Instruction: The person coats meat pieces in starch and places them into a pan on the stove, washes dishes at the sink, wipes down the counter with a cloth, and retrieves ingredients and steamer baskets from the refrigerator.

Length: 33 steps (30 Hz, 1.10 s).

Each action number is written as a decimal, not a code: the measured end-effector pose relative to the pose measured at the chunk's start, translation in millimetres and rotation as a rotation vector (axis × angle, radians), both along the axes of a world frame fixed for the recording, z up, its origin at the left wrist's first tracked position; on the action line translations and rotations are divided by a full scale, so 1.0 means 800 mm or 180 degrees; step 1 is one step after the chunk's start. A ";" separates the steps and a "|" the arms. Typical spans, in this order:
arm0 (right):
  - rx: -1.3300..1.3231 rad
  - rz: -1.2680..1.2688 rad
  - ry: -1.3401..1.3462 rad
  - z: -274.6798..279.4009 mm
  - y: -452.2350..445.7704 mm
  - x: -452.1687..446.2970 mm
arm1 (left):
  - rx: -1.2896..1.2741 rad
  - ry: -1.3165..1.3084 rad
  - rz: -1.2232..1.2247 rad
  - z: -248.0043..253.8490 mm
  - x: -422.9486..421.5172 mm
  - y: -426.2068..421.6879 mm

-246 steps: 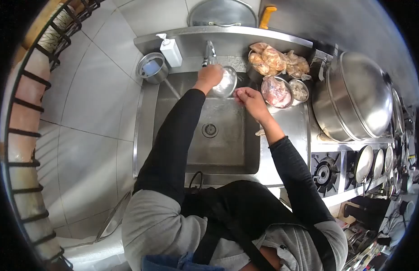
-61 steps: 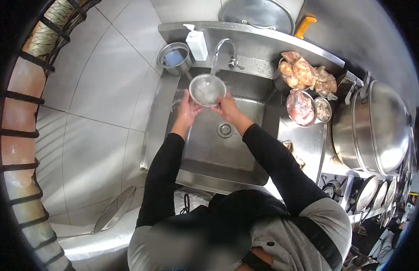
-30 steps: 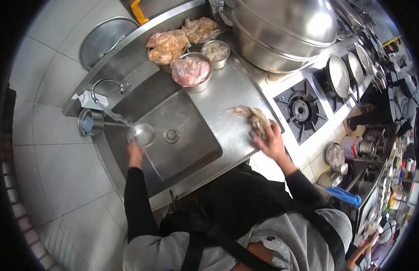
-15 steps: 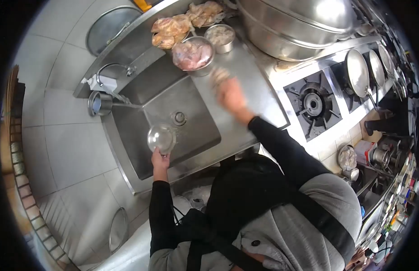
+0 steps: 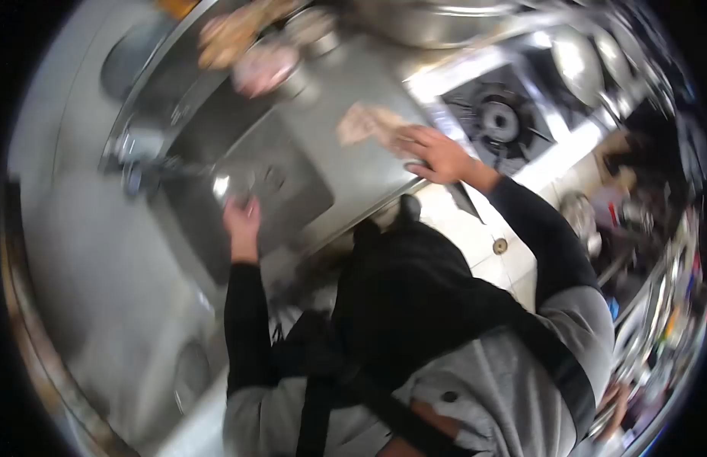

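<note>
- While the left hand [image 5: 241, 222] gripped what looked like a bowl [image 5: 225, 185] by its near edge, the right hand [image 5: 438, 156] lay palm down over the near end of a cloth [image 5: 367, 124].
- Its fingers were stretched out and the thumb held apart; blur left me unable to tell whether they pinched the cloth or merely pressed it.
- Just ahead and to the left of the right hand, the cloth rested on the steel counter [image 5: 353, 76]; the bowl sat just beyond the left fingers, over the sink [image 5: 304, 183].
- Wiping the counter seemed to be the step in hand, with the bowl kept aside in the other grip.
- A further stroke, I judged, called for steady downward pressure from the right hand, clear of the burner [image 5: 499, 122] on its right and the bagged meat [image 5: 266, 68] well ahead-left, while the left kept the wet-looking bowl secure.
</note>
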State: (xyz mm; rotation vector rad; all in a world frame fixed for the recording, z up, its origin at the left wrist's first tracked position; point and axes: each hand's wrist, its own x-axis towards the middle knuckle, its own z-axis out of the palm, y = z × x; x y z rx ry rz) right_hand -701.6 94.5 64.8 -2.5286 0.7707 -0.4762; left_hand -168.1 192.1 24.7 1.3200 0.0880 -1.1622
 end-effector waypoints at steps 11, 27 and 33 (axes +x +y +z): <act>-0.0005 -0.0223 -0.1297 -0.034 -0.020 0.224 | 0.0187 -0.1175 0.0324 0.070 0.030 -0.043; 0.3683 -0.0254 -0.1486 0.004 -0.034 0.485 | -0.0003 -0.0441 0.0761 0.018 0.184 -0.129; 0.4798 0.0019 -0.1438 -0.042 -0.129 0.700 | -0.0452 -0.0535 0.0232 0.000 0.186 -0.083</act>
